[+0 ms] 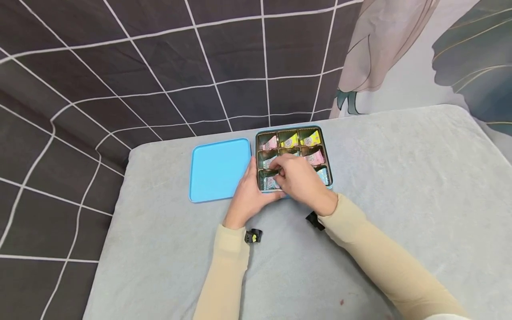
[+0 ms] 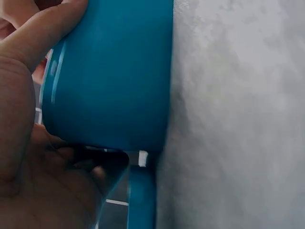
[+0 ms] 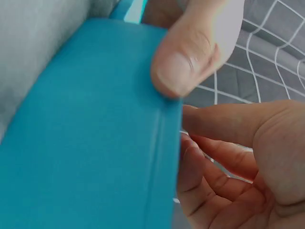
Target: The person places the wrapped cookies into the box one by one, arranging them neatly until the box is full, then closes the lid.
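A blue box point(image 2: 109, 76) holds a gold-brown divided insert with small wrapped packets, perhaps candies, in several compartments. My left hand point(image 1: 248, 194) grips the box's near left corner, fingers along the left side and thumb across the front wall. My right hand point(image 1: 301, 180) is over the insert, thumb and index finger bent toward each other above the left compartments. Whether a packet is between those fingertips is hidden. A pale blue packet point(image 1: 272, 182) lies in the near left compartment. Pink packets point(image 1: 315, 158) and yellow packets point(image 1: 310, 138) lie farther back and right.
A shallow blue lid or tray point(image 1: 220, 171) lies left of the box on the grey cloth surface point(image 1: 160, 249). Behind stands a dark curtain point(image 1: 240, 53) with white grid lines. Both wrists carry small black devices point(image 1: 254, 236).
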`<state>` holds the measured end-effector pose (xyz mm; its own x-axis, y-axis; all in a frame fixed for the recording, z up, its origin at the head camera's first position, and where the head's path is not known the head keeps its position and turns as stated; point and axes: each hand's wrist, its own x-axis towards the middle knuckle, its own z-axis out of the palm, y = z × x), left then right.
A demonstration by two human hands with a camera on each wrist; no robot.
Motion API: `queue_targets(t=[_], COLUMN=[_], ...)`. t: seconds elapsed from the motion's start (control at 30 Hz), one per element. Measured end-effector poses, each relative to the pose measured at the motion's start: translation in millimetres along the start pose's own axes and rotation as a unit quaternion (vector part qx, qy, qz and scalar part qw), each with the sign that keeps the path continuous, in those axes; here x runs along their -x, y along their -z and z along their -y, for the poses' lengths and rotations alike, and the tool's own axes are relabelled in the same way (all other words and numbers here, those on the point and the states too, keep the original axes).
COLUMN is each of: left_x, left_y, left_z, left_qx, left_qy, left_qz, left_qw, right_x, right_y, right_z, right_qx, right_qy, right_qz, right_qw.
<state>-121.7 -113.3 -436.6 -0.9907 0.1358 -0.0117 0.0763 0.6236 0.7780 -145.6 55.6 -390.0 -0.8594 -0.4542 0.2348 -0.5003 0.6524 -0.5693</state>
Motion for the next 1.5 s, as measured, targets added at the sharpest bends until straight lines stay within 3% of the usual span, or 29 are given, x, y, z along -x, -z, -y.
queue_targets(t=[0.1, 0.27, 0.5, 0.8, 1.07, 1.27, 1.5], left_x=[1.3, 4.5, 2.8, 2.3, -15.1, -33.0, -50.0], left_y=[1.3, 15.6, 51.6, 106.5, 142.1, 157.4, 166.4], left_z=[-1.0, 0.7, 8.6, 24.8, 38.4, 48.1, 61.6], left_qx=[0.009, -0.023, -0.086, -0.125, -0.174, -0.215, -0.248], left_qy=[0.002, 0.033, 0.072, 0.075, 0.069, 0.07, 0.082], left_qz=[0.004, 0.029, 0.035, 0.037, 0.019, 0.02, 0.059], left_qw=[1.0, 0.9988, 0.9931, 0.9887, 0.9822, 0.9738, 0.9635], right_x=[3.0, 5.6, 14.8, 25.1, 29.0, 26.7, 24.6], right_y=[7.3, 18.5, 27.3, 26.7, 7.9, -10.7, -34.2], right_z=[-3.1, -5.6, -11.3, -2.2, 23.8, 43.6, 62.6], right_qx=[0.008, 0.01, 0.009, 0.012, 0.031, 0.04, 0.057], right_qy=[-0.001, 0.003, 0.009, 0.03, 0.089, 0.097, 0.083], right_qz=[-0.011, -0.028, -0.039, -0.027, 0.004, 0.055, 0.134], right_qw=[0.9999, 0.9996, 0.9992, 0.9991, 0.9955, 0.993, 0.9859])
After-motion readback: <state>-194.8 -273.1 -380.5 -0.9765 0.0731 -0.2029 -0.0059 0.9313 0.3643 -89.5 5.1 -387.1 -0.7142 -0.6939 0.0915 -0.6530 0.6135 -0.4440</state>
